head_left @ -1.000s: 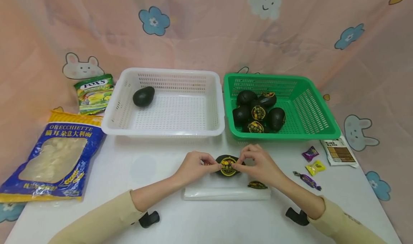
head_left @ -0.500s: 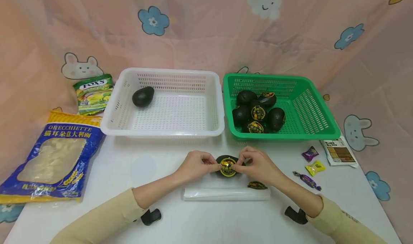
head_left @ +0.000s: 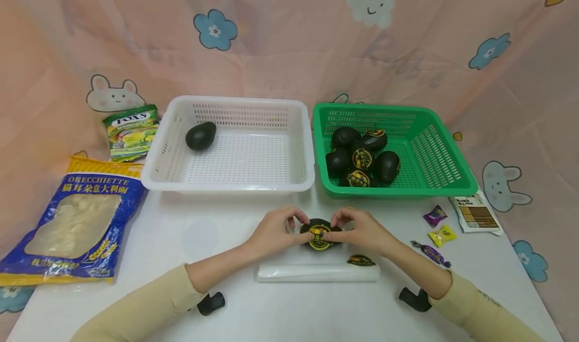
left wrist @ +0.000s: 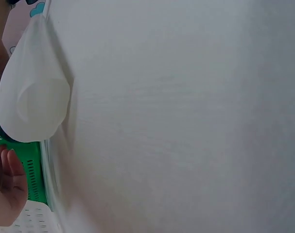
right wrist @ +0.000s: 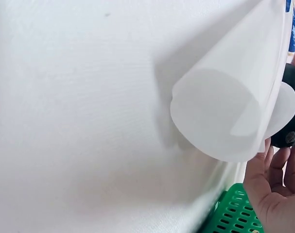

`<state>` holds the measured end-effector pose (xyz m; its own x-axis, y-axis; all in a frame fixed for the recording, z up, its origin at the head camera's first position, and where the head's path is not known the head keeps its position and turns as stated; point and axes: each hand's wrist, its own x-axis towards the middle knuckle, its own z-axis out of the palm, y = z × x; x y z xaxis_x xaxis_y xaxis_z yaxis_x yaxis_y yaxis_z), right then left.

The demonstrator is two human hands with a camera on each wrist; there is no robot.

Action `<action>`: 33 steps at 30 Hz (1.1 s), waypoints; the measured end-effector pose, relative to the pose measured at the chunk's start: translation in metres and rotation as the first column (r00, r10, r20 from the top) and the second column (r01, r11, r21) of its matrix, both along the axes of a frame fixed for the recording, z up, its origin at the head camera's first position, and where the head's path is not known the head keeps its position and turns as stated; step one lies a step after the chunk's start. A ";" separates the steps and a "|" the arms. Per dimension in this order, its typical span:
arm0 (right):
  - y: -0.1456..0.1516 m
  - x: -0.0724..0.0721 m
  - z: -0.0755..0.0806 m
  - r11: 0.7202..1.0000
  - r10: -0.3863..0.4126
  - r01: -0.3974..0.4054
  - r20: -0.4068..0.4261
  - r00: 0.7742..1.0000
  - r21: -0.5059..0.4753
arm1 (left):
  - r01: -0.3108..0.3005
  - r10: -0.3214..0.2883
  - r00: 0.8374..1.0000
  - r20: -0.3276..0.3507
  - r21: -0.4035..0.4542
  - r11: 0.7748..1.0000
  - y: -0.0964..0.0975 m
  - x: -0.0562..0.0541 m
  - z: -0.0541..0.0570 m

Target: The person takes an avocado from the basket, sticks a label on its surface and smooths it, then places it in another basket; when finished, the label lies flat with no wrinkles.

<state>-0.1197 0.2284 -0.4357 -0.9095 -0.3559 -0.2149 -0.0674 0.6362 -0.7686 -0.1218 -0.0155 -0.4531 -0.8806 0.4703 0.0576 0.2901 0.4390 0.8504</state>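
A dark avocado [head_left: 319,221] lies between both hands in the head view, with a round black-and-yellow sticker [head_left: 320,238] on its upper face. The left hand [head_left: 277,231] has its thumb on the sticker's left edge, its index finger curled at the avocado's left end. Opposite it, the right hand [head_left: 362,231] sets its thumb on the sticker's right edge, fingers bent at that end. Just in front lies a roll of white backing sheet [head_left: 312,273] bearing another sticker [head_left: 360,260]. The right wrist view shows the curled sheet [right wrist: 210,111] partly covering the avocado [right wrist: 294,80].
A white basket [head_left: 228,185] with one avocado [head_left: 201,136] stands behind, beside a green basket [head_left: 445,186] holding several avocados. A pasta bag [head_left: 77,221] and a Fox's candy bag [head_left: 132,133] lie left. Wrapped candies [head_left: 442,235] and a white-and-brown packet [head_left: 477,212] lie right.
Both hands pinched the sticker's edges before. Now the index fingers have lifted away from the thumbs, and the thumbs press the sticker on the avocado.
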 end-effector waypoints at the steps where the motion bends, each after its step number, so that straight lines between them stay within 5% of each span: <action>1: 0.000 -0.001 0.000 1.000 0.002 -0.002 0.005 1.000 -0.009 | 0.006 -0.007 0.999 -0.033 -0.021 1.000 0.001 0.000 0.000; 7: 0.000 -0.002 -0.002 0.998 0.039 -0.040 -0.025 0.999 -0.040 | 0.031 -0.046 0.993 -0.108 -0.143 0.989 0.006 0.002 -0.001; 14: 0.001 -0.004 -0.003 0.997 0.066 -0.066 -0.006 0.998 -0.038 | 0.019 -0.031 0.995 -0.098 -0.119 0.993 0.008 0.003 -0.001; 25: -0.005 -0.007 -0.006 0.999 0.000 0.002 0.047 0.999 -0.039 | 0.041 -0.052 0.995 -0.084 -0.124 0.991 0.009 0.004 0.002; 33: -0.002 -0.006 -0.006 0.993 0.108 -0.109 -0.008 0.994 -0.053 | 0.067 -0.088 0.987 -0.135 -0.157 0.985 0.007 0.004 0.002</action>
<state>-0.1256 0.2261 -0.4419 -0.8659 -0.4635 -0.1883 -0.1379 0.5829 -0.8008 -0.1180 -0.0086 -0.4512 -0.8292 0.5496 0.1017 0.4406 0.5307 0.7240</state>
